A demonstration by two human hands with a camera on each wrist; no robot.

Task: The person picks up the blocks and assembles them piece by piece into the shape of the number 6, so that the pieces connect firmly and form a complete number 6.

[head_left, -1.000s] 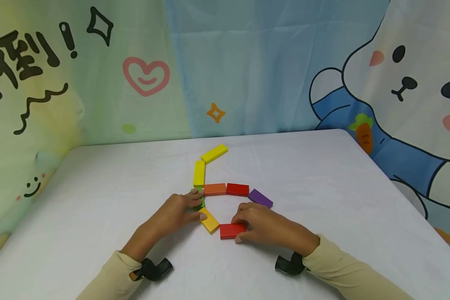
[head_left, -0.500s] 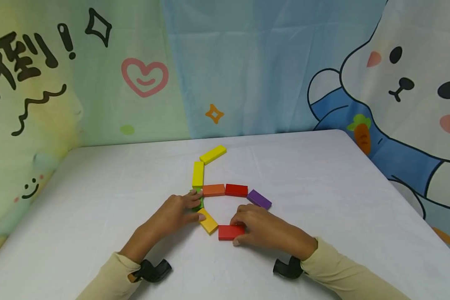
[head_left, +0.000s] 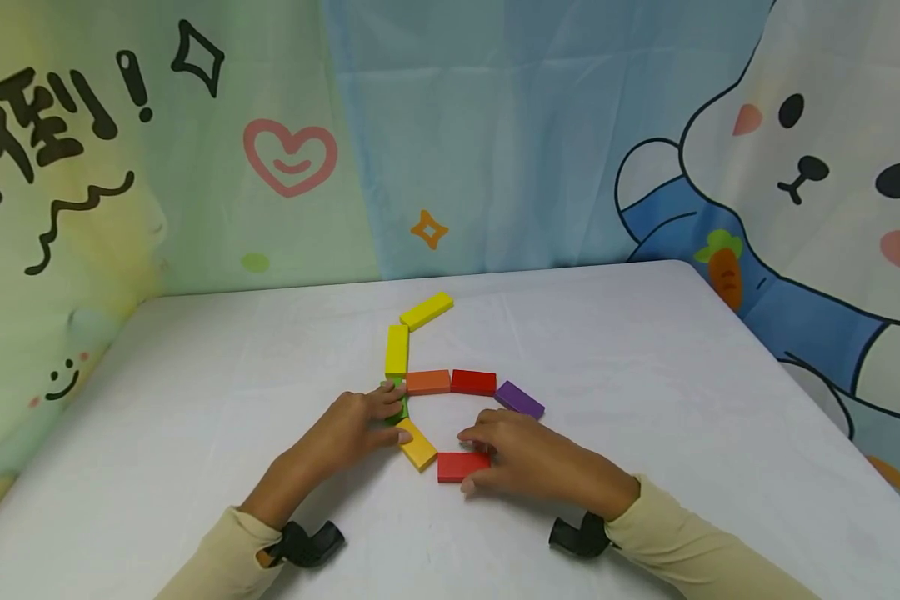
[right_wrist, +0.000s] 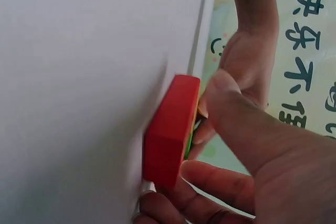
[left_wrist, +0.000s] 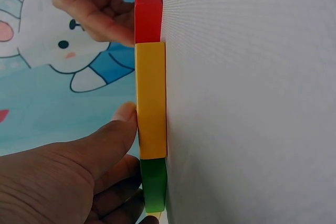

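My left hand (head_left: 348,433) lies over the lower left of a curved row of coloured wooden blocks. Its thumb rests on the amber block (head_left: 417,448), and its other fingers are on the green block (left_wrist: 154,184), partly covering it. My right hand (head_left: 528,458) is around the right end of the near red block (head_left: 456,467). In the right wrist view, its thumb stands off that red block (right_wrist: 173,124), and the fingers are loosely bent beside it. The red block's left end meets the amber block at a corner.
Two yellow blocks (head_left: 397,350) continue the row toward the back. An orange block (head_left: 428,382), a second red block (head_left: 473,382) and a purple block (head_left: 520,399) branch right from the row's middle. A white cloth covers the table (head_left: 645,358); a printed curtain (head_left: 495,150) hangs behind.
My right hand has loosened from the near red block, its thumb and fingers spreading apart. The left hand and the blocks have stayed in place.
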